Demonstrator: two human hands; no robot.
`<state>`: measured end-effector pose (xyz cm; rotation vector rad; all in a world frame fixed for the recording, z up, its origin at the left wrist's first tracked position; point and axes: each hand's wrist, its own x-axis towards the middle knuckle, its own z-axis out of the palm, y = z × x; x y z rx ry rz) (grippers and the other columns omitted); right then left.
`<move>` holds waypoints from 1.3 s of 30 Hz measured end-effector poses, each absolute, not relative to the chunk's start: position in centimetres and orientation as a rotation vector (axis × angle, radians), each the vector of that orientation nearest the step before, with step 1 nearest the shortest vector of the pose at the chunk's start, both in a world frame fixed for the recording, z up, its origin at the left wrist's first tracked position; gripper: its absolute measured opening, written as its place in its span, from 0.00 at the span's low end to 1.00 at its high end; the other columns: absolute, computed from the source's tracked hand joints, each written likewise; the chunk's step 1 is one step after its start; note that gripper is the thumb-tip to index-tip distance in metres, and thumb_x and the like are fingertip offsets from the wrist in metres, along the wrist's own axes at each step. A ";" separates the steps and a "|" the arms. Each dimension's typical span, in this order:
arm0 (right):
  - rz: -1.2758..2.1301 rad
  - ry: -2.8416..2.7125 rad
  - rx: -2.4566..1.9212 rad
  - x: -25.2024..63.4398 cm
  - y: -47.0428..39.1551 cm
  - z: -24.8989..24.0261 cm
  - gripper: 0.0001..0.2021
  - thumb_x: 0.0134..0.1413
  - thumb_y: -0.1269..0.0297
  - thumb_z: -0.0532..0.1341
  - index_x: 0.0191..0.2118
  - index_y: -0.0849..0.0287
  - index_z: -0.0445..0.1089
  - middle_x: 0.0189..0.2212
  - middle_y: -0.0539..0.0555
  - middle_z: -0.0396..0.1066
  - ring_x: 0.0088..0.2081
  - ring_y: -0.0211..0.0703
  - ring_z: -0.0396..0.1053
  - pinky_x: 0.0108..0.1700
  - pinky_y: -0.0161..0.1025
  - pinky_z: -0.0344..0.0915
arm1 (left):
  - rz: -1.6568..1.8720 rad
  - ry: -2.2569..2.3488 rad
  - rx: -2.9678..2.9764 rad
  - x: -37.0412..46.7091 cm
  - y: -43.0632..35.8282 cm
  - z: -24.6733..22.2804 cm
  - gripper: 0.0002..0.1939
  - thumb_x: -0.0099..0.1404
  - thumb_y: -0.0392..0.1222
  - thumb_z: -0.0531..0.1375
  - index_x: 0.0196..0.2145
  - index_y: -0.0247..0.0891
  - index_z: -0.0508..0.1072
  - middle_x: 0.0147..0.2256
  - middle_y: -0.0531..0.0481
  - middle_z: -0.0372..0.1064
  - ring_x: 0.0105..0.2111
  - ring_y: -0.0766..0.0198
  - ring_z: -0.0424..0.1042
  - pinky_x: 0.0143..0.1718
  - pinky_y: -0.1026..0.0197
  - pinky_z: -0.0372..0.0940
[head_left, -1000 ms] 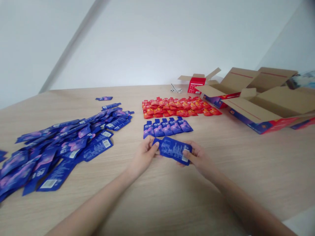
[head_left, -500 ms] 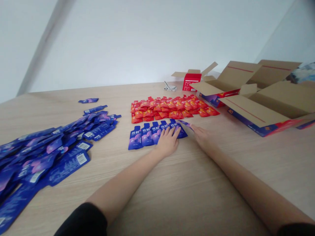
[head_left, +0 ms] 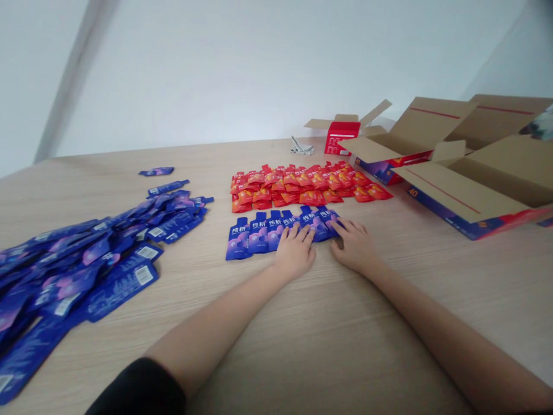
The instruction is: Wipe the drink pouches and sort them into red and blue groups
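Note:
Several blue-purple spouted pouches lie overlapping in a row on the wooden table, spouts pointing away from me; the leftmost pouch [head_left: 238,239] shows its whole front. My left hand [head_left: 296,252] rests open, its fingertips spread over the pouches in the middle of the row. At the row's right end, my right hand [head_left: 355,246] lies with its fingers outstretched, fingertips touching the last blue pouch [head_left: 327,218]. Right behind the blue row, rows of red-orange pouches [head_left: 298,183] lie stacked on one another.
A heap of blue pouches [head_left: 86,262] covers the left side, with a single pouch [head_left: 156,171] behind it. Open cartons [head_left: 449,216] stand at the right. A small red box [head_left: 341,138] and a folded paper [head_left: 301,148] sit near the wall.
The pouch that my right hand held tilted at the row's right end now lies flat there. My right fingers have loosened from it. My left hand has stayed on the row.

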<state>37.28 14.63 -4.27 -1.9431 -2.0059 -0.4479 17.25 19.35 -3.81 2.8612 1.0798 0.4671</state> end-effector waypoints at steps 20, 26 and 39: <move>-0.193 -2.235 -1.849 37.4 16.1 -5.6 0.30 0.65 0.47 0.49 0.68 0.50 0.54 0.69 0.58 0.51 0.69 0.59 0.46 0.64 0.57 0.51 | 0.421 1.471 2.692 16.0 20.0 -3.3 0.30 0.71 0.58 0.48 0.65 0.45 0.62 0.66 0.38 0.53 0.65 0.30 0.48 0.60 0.26 0.43; -0.191 -2.229 -1.841 36.8 15.5 -5.3 0.32 0.64 0.49 0.51 0.69 0.55 0.52 0.69 0.60 0.49 0.69 0.58 0.45 0.65 0.57 0.49 | 0.398 1.467 2.690 16.3 19.4 -2.8 0.31 0.71 0.59 0.47 0.65 0.42 0.62 0.66 0.38 0.53 0.65 0.31 0.49 0.60 0.25 0.43; -0.288 -2.298 -1.711 34.9 15.0 -4.6 0.36 0.61 0.48 0.53 0.70 0.58 0.49 0.69 0.59 0.48 0.69 0.59 0.44 0.67 0.59 0.43 | 0.481 1.585 2.732 7.7 18.3 -1.3 0.28 0.72 0.53 0.48 0.65 0.38 0.61 0.68 0.39 0.48 0.67 0.36 0.45 0.64 0.32 0.40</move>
